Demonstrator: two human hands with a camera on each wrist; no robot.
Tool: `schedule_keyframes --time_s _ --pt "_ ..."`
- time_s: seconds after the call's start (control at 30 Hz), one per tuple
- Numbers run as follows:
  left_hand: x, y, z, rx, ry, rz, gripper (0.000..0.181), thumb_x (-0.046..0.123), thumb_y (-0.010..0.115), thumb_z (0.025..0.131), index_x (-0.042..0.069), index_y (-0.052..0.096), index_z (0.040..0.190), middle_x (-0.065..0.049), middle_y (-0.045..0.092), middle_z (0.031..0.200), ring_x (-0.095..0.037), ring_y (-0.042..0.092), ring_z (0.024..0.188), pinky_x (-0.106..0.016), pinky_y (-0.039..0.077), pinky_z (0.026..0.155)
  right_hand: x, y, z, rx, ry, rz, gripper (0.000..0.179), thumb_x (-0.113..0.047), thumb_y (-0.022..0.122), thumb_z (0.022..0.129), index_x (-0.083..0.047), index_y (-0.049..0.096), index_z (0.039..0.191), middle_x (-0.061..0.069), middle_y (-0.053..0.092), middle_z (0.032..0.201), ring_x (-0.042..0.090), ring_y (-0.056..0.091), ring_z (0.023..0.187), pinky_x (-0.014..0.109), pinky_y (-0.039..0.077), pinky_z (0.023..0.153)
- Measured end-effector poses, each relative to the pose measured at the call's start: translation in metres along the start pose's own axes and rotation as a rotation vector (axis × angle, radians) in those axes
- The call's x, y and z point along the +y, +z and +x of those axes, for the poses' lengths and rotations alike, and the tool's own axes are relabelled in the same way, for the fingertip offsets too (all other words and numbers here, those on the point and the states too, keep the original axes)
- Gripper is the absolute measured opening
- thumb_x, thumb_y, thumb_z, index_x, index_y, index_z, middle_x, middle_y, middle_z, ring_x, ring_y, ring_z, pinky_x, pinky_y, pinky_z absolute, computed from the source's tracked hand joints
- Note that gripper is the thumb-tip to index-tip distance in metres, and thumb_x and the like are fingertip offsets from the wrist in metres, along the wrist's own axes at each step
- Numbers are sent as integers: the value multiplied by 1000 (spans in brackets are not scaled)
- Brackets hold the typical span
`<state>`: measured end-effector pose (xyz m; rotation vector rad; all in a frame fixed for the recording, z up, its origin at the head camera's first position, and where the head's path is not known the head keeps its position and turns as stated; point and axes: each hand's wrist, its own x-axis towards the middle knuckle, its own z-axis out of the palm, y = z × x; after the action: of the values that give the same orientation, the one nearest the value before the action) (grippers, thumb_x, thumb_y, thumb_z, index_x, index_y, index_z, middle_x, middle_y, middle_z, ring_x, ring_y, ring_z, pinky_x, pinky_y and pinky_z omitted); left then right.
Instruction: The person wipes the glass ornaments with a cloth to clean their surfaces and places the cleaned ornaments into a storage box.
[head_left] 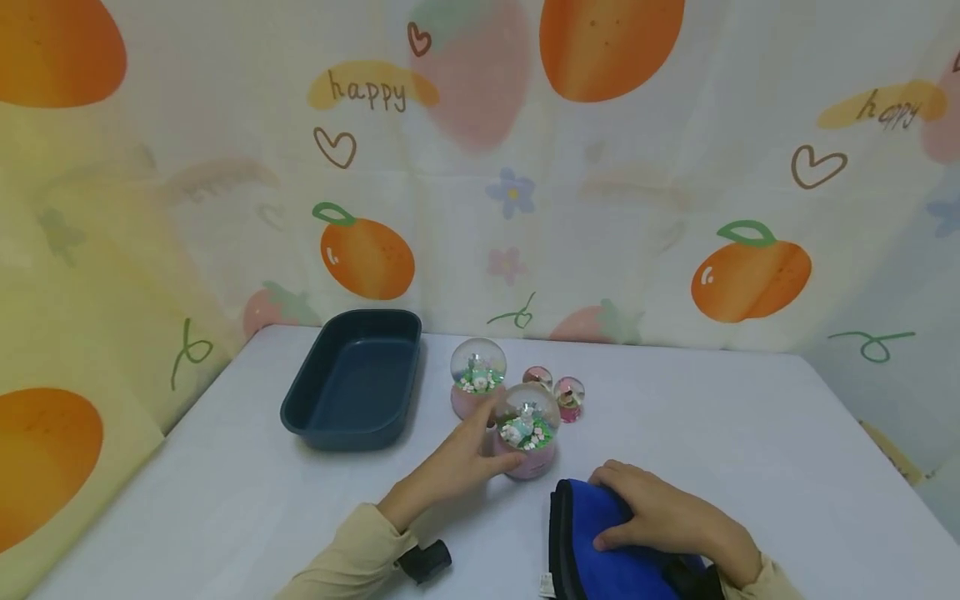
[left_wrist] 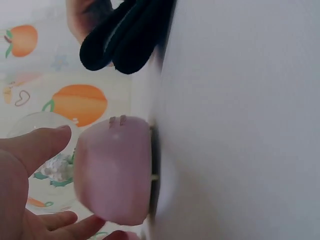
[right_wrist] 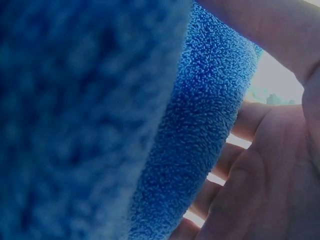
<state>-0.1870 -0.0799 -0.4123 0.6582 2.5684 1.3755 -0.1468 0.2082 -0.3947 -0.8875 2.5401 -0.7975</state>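
Note:
In the head view, my left hand holds a snow globe with a pink base, thumb in front and fingers round its far left side. The pink base stands close against the tabletop in the left wrist view, and the thumb lies across the clear dome. My right hand grips a folded blue towel with black edging, near the front of the table. Fingers and thumb curve round its fuzzy fabric in the right wrist view. A second, similar snow globe stands just behind the held one.
A dark blue rectangular tray sits at the back left of the white table. Two small globes, one with a pink base and one partly hidden, stand behind the held globe. A fruit-patterned curtain hangs behind.

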Motion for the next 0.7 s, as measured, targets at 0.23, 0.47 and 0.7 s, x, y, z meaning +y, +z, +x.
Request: schedule_keyframes --time_s 0.23,0.47,0.7 --pt "-3 6 6 -7 -43 -121 84 33 75 87 13 28 153 -17 52 143 -32 48 134 -57 39 109 -1 -2 1 -14 19 27 45 -45 78 81 -18 57 110 -10 58 98 3 50 89 26 45 75" --pt "-10 14 15 15 -31 -202 90 25 79 82 11 27 154 -13 46 150 -32 42 140 -55 30 117 0 -2 3 -25 -3 53 40 -45 77 82 -20 55 105 -12 55 92 1 49 83 23 42 71" --pt "-10 20 18 48 -45 -188 100 27 83 79 9 22 157 -12 39 155 -28 35 145 -51 25 120 3 -4 2 -55 -61 112 26 -38 70 91 -21 53 102 -12 51 83 -1 48 76 20 42 64"
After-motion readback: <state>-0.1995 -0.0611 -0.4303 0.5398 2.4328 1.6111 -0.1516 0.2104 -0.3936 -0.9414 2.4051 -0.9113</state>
